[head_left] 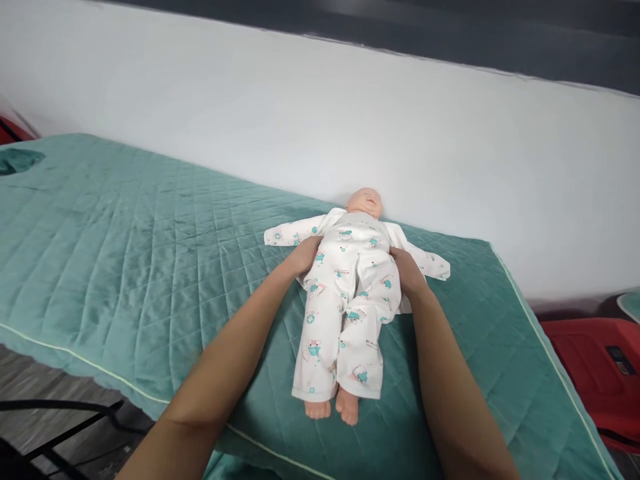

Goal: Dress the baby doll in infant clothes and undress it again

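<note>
A baby doll (pixel 364 201) lies on its back on a green quilted cover, head toward the wall and bare feet toward me. It wears white printed pants (pixel 345 293), pulled high up the torso. A matching long-sleeved top (pixel 290 232) lies spread under it, with both sleeves stretched out sideways. My left hand (pixel 306 257) is closed on the pants at the waist on the left side, fingertips hidden behind the cloth. On the opposite side, my right hand (pixel 407 270) grips the pants' waist too, most of its fingers tucked out of sight.
The green quilted cover (pixel 150 253) drapes over a long bed against a white wall (pixel 300 113). A red case (pixel 595 373) stands beyond the bed's right edge. Black metal bars (pixel 65 410) are at lower left, and a dark green hole (pixel 20 160) shows at far left.
</note>
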A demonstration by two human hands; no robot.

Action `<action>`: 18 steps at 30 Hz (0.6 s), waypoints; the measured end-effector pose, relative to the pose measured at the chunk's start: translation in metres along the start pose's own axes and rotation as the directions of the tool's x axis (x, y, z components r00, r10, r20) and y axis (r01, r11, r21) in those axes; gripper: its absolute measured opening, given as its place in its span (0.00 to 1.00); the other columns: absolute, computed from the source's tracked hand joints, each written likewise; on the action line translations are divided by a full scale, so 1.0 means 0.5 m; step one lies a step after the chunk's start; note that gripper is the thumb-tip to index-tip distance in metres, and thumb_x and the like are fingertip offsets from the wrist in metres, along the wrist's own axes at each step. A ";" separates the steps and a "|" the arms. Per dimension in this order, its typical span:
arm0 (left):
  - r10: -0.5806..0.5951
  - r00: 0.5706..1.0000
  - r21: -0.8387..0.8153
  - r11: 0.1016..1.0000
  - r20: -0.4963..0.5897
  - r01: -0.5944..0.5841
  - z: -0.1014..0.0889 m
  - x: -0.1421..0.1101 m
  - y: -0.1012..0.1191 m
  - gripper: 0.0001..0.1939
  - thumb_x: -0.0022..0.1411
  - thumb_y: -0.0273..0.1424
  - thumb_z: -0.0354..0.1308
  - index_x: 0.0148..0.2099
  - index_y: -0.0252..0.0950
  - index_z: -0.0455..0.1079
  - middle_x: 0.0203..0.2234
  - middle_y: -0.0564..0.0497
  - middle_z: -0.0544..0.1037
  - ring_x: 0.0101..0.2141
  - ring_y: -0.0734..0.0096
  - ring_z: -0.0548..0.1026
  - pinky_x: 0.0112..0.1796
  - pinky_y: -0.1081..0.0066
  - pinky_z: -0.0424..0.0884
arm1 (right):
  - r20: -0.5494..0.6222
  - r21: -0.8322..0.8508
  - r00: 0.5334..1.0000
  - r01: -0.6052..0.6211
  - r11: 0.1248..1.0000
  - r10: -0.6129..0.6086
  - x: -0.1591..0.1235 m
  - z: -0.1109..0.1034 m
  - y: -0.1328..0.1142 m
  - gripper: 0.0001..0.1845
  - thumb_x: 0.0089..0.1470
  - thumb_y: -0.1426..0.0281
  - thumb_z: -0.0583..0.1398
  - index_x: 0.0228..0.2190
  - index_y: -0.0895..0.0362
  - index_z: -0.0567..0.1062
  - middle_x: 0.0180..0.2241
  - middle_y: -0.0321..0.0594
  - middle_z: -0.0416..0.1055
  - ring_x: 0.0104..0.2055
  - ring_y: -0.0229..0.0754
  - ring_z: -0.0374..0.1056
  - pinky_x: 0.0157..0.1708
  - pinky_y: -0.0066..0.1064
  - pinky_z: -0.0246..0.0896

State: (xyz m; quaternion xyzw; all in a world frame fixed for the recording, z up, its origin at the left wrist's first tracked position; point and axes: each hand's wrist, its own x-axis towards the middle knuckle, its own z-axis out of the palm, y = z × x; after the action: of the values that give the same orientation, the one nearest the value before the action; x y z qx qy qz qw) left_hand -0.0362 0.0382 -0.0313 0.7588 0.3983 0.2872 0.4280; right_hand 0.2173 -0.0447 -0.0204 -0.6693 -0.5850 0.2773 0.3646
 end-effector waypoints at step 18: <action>-0.245 0.964 -0.835 0.506 0.101 0.216 0.046 -0.020 0.024 0.14 0.49 0.35 0.68 0.36 0.32 0.77 0.29 0.44 0.82 0.35 0.57 0.80 0.40 0.62 0.76 | 0.073 0.603 0.990 -0.140 0.785 0.120 -0.029 0.027 -0.023 0.18 0.40 0.60 0.65 0.36 0.53 0.79 0.35 0.40 0.81 0.40 0.51 0.75 0.40 0.40 0.70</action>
State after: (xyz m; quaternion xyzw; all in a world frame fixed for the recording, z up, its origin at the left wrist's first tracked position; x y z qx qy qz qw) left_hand -0.0192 0.0161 -0.0327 0.3960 0.3151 0.3948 0.7668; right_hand 0.1975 -0.0562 -0.0195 -0.5516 -0.4233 0.4845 0.5308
